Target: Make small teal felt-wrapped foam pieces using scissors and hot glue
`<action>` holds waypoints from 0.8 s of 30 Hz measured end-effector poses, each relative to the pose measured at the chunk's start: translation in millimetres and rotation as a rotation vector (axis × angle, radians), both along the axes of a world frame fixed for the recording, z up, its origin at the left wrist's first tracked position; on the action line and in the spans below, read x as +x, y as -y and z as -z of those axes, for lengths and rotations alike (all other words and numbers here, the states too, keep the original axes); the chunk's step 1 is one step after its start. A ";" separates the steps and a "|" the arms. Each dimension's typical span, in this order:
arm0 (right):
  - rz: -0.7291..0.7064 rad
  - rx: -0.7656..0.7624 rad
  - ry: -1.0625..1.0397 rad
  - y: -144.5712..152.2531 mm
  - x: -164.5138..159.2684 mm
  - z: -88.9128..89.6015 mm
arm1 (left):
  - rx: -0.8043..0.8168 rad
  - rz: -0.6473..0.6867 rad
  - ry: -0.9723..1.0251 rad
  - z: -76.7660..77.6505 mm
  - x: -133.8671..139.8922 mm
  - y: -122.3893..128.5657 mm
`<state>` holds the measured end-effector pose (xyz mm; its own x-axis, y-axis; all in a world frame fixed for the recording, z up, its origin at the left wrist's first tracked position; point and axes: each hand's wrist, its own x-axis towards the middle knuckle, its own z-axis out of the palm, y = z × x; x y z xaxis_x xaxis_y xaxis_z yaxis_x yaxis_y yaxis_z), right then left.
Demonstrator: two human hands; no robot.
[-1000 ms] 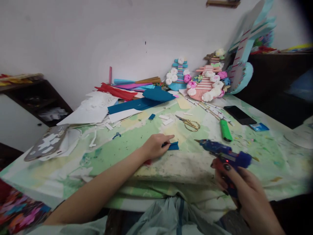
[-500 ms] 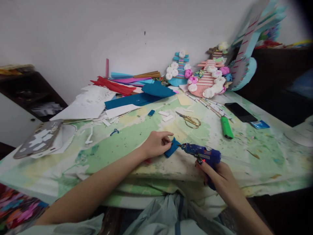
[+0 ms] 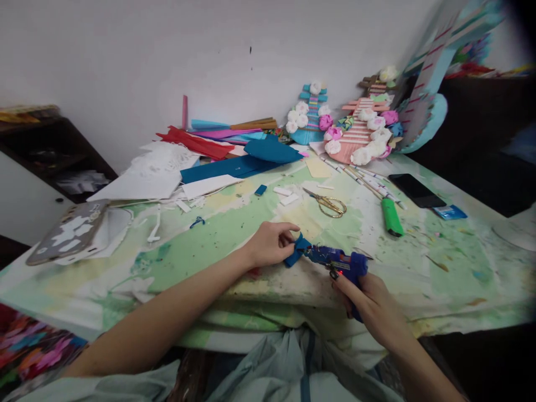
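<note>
A small piece of blue crepe paper is pinched between the thumb and fingers of my left hand, just above the table's front. My right hand is wrapped round the handle of a blue hot glue gun, with a red light glowing on it. The gun's nozzle points left and meets the right side of the blue piece; whether it touches or sits just in front, I cannot tell. Gold-handled scissors lie beyond the gun, and a little blue block lies beyond my left hand.
White foam strips, a green lighter, a black phone and several pens lie on the table. Folded blue paper and white sheets lie behind. Flower-decorated guitar models stand against the wall. A phone case sits left.
The glue gun has moved slightly left, its nozzle now further over the blue crepe paper. My left hand keeps its pinch. The whole view has shifted a little.
</note>
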<state>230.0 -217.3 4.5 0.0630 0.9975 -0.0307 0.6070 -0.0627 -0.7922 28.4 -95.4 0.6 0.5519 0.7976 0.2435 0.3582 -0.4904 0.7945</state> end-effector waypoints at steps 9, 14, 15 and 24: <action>0.029 0.020 0.032 0.2 0.0 -1.2 | -0.023 0.082 -0.057 -3.2 -1.0 -0.6; 0.049 -0.053 -0.035 -1.1 1.1 -2.1 | -0.012 0.079 -0.075 -2.2 -1.0 -0.4; 0.061 -0.059 -0.035 -1.3 1.9 -2.3 | -0.014 0.077 -0.079 -2.2 -0.9 -0.2; 0.077 -0.056 -0.005 -5.6 0.9 -5.1 | 0.033 0.079 -0.099 -3.1 -0.6 -0.5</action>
